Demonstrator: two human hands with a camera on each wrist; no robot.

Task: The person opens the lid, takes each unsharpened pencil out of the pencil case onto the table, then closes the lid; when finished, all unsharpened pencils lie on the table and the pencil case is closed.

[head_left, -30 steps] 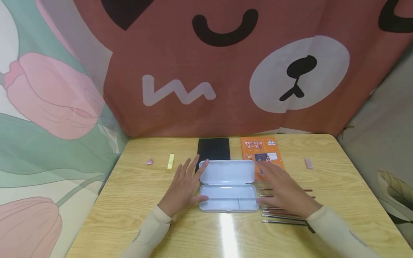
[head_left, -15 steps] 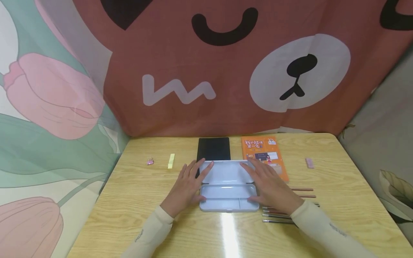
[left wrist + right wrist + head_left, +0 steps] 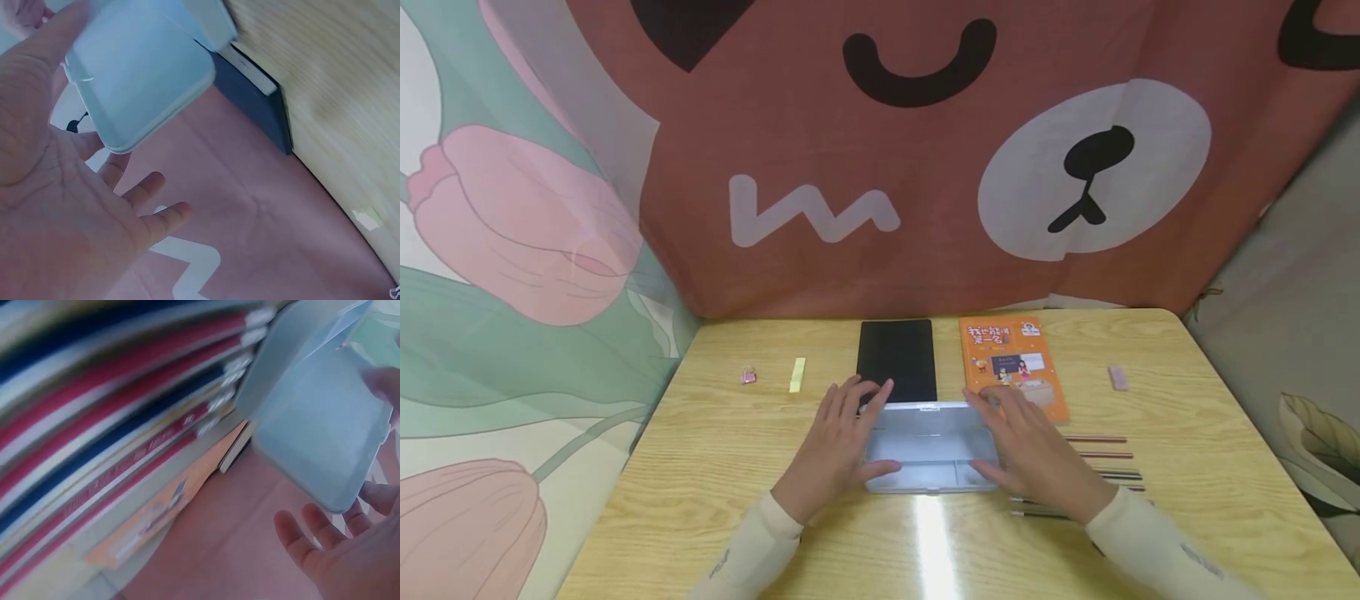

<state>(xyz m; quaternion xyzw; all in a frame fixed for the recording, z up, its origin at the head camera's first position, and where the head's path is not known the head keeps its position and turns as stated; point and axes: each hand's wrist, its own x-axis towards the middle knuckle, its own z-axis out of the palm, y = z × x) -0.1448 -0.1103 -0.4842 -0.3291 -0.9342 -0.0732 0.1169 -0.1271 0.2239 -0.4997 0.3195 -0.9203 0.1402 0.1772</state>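
A pale blue pencil case (image 3: 917, 475) lies on the table with its hinged lid (image 3: 928, 419) tilted up. My left hand (image 3: 827, 446) holds the lid's left end, fingertips behind its upper edge and thumb stretched over the case. At the opposite end my right hand (image 3: 1048, 450) does likewise, its index finger bent at the lid's corner. In the left wrist view the lid (image 3: 140, 75) stands between thumb and index finger, the other fingers spread loosely. The right wrist view shows fingers behind the lid (image 3: 325, 419). No pencil shows inside the case.
Several pencils (image 3: 1101, 455) lie right of the case, partly under my right forearm. Behind it are a black notebook (image 3: 897, 358) and an orange book (image 3: 1011, 333). A pink eraser (image 3: 1117, 378) lies right; yellow sticky notes (image 3: 797, 375) and a pink binder clip (image 3: 748, 376) lie left.
Both hands have closed in on the case's ends, the right one moving left. The lid, earlier leaning back flat, has swung up toward me.
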